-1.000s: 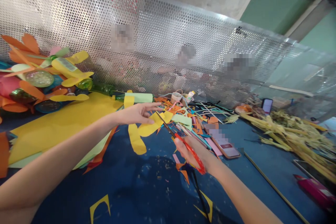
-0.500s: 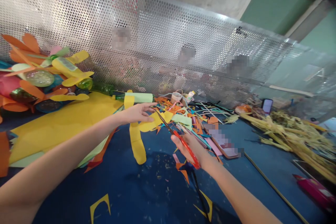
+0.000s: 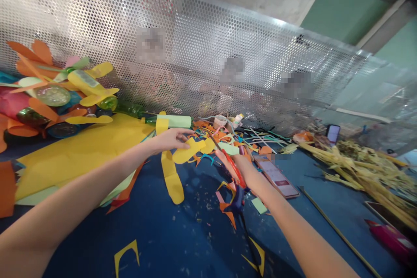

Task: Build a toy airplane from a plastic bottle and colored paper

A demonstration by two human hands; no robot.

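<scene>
My left hand pinches a cut yellow paper piece above the blue table, its fingers at the upper edge. My right hand is wrapped round the red handles of a pair of scissors. Their blades point up and left, close to the right end of the yellow paper. Below my left hand, another yellow strip with a rounded end hangs down over the table. Beyond my hands, a green bottle lies with pale green paper around it.
Large yellow sheets and paper-flower bottles lie at left. Paper scraps surround a phone. Dried husks, a stick and a magenta box are at right. A perforated metal panel stands behind.
My right hand and the scissors have shifted slightly, with the blades now further right along the yellow paper. A yellow scrap now lies below my right hand, near the blue-handled tool.
</scene>
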